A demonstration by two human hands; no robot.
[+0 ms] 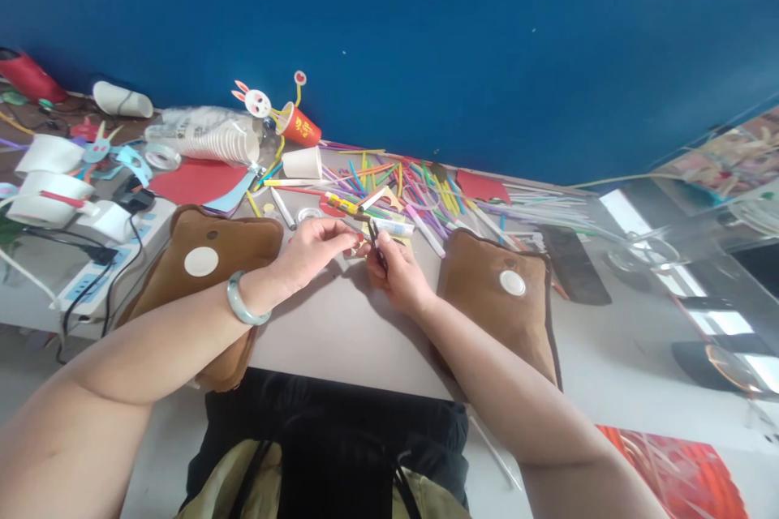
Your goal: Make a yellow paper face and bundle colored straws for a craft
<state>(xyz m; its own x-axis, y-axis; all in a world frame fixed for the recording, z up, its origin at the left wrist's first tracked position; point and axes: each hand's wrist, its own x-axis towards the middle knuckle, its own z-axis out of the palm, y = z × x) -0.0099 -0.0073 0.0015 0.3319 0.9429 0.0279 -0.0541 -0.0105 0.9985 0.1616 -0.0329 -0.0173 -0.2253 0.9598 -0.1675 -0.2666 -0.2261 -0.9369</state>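
Over the tabletop, left hand pinches a red bit, right hand grips a likely stiff black tool, best held nearside.

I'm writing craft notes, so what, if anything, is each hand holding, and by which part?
The right hand grips a black tool, likely scissors held by the handles. The left hand seems to pinch something too small to identify.

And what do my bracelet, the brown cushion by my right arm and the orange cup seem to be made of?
Bracelet: possibly jade or glass, pale green, smooth and glossy. Brown cushion: likely plush fabric, from its soft, matte surface; its smooth white disc suggests plastic. Orange cup: probably paper, given its printed design, though plastic is possible.
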